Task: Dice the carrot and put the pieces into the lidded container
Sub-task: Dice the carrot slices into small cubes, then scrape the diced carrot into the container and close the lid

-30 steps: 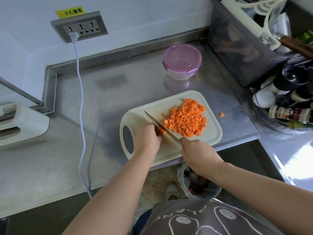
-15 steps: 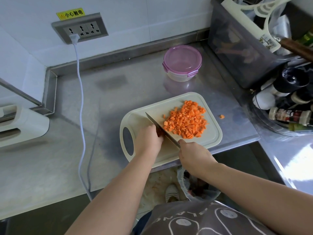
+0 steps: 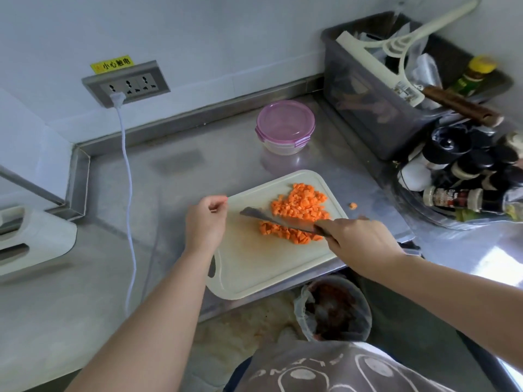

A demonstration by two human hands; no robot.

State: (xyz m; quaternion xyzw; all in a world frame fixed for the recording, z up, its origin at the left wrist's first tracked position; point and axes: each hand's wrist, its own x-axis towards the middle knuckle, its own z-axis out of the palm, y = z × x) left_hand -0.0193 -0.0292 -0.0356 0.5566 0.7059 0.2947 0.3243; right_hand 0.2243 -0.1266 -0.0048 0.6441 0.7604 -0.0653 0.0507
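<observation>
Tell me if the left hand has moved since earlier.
Yes. The left hand drew left, away from the orange diced carrot pile, to the left edge of the cream plastic cutting board.

White wall (image 3: pixel 212 38) at back w/ grey socket panel (image 3: pixel 126 83), yellow sticker (image 3: pixel 112 64) above it, white cable (image 3: pixel 127 165) plugged in. Steel counter (image 3: pixel 184 165), glare at right. White appliance (image 3: pixel 34 239) far left. Grey crate (image 3: pixel 368 108) & bottles (image 3: pixel 467 176) in right corner. Lined bin (image 3: pixel 334 309) on floor (image 3: pixel 240 329) below.
</observation>
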